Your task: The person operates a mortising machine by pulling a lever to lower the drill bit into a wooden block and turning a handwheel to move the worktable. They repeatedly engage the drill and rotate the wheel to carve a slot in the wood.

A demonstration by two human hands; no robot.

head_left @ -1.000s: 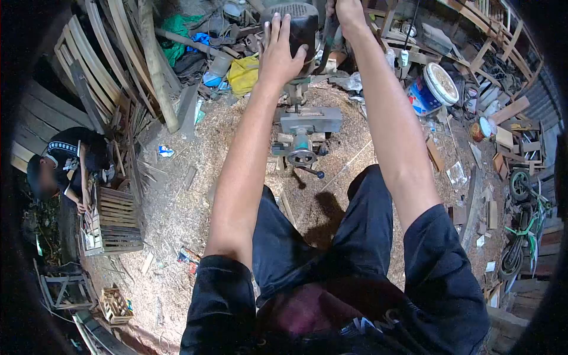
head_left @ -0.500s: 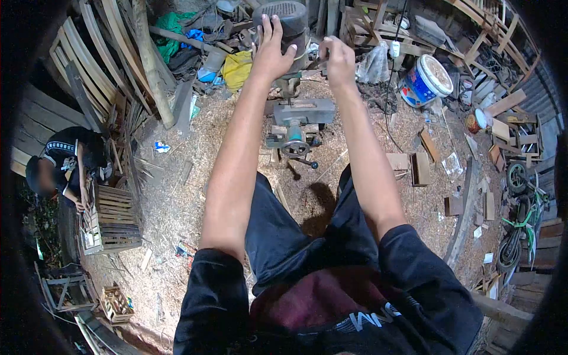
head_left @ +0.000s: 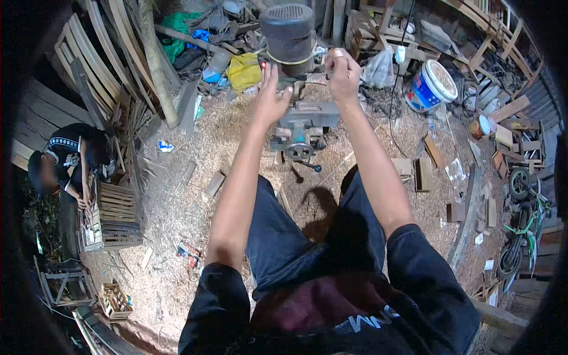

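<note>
A dark cylindrical motor housing [head_left: 288, 35] stands at the top centre, over a machine with a grey vise [head_left: 307, 115] and a handwheel [head_left: 299, 151]. My left hand [head_left: 272, 94] is just left of the machine, its fingers extended near a small red switch [head_left: 263, 64]; whether they touch it is unclear. My right hand [head_left: 343, 74] is closed at the machine's right side, beside the motor; what its fingers hold is hidden. A small piece of wood [head_left: 309, 106] lies on top of the vise.
At the left, a person [head_left: 71, 154] bends over a slatted wooden crate [head_left: 118, 216]. A white and blue bucket [head_left: 431, 86] stands upper right. A green motorbike [head_left: 523, 222] is far right. Wood scraps and shavings cover the floor [head_left: 171, 207]. Wooden poles [head_left: 155, 65] lean upper left.
My left hand has moved down from the motor housing to the machine's left side. My right hand stays closed on the right side. The view has shifted slightly.
</note>
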